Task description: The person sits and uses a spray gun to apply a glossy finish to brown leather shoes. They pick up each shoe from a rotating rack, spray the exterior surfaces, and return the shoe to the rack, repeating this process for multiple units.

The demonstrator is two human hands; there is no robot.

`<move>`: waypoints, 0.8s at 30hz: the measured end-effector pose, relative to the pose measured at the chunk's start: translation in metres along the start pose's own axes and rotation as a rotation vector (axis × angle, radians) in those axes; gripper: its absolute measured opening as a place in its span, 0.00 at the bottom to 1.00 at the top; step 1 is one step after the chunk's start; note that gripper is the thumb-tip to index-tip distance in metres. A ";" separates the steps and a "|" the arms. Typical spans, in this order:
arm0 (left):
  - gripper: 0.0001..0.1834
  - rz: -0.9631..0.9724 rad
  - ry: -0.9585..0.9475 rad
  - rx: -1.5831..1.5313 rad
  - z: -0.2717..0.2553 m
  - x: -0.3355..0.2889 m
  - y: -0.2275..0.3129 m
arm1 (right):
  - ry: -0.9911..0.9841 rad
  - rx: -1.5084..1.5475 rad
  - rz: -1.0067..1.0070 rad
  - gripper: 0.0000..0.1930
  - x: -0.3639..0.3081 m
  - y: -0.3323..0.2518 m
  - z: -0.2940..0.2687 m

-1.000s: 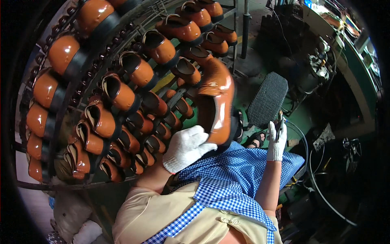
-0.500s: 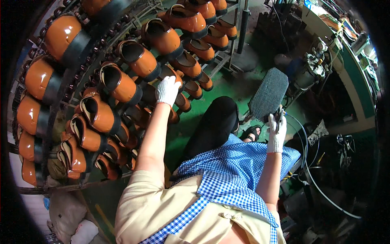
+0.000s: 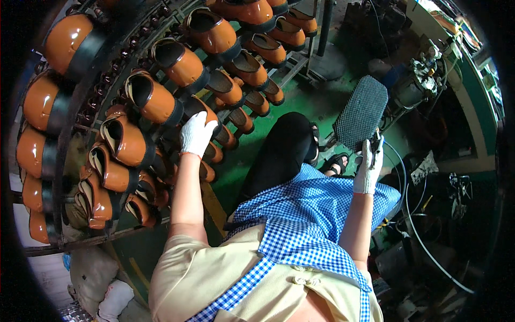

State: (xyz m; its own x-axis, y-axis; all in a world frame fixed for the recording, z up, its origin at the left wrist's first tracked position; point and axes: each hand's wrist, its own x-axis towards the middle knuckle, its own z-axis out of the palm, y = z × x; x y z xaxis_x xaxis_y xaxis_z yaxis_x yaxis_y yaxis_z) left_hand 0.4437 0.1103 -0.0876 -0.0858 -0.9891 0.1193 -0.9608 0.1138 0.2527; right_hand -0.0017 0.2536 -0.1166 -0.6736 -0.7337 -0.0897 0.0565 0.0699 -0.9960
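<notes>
My left hand [image 3: 197, 134], in a white knit glove, is closed round the toe of a glossy orange-brown shoe [image 3: 199, 107] on the rack. Its fingertips lie on the shoe's front, and part of that shoe is hidden by its neighbours. In my right hand [image 3: 368, 169], also gloved, is a small dark hand tool [image 3: 375, 149] with a thin pale hose [image 3: 416, 236] beside it; its exact kind is not clear. Just beyond that hand stands a dark, textured oblong panel [image 3: 362, 112].
Rows of similar shoes with dark soles fill the metal rack [image 3: 80, 246] on the left. Machinery with metal fittings [image 3: 424, 75] stands at the far right by a bench. The pale hose loops down on the right. Bulky pale sacks [image 3: 91, 273] lie at the lower left.
My left hand has left one shoe and moved nearer and leftward to another. The first shoe now shows uncovered on the rack. My right hand still holds the tool, slightly farther right.
</notes>
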 end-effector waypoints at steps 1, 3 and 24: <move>0.25 0.000 -0.006 -0.021 -0.012 -0.007 0.011 | -0.012 -0.038 -0.006 0.30 0.000 0.000 -0.003; 0.26 -0.017 -0.035 -0.097 -0.039 -0.031 0.029 | 0.012 -0.022 -0.003 0.31 -0.002 -0.003 -0.002; 0.12 1.088 -0.267 -0.436 -0.051 0.000 0.292 | 0.021 -0.251 -0.101 0.18 -0.010 0.002 0.000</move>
State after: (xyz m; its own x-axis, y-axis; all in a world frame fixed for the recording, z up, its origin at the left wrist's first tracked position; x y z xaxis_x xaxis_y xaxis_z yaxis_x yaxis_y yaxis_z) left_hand 0.1768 0.1478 0.0355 -0.8983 -0.3371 0.2819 -0.1851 0.8721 0.4530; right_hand 0.0048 0.2608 -0.1181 -0.6816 -0.7316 0.0123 -0.1945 0.1650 -0.9669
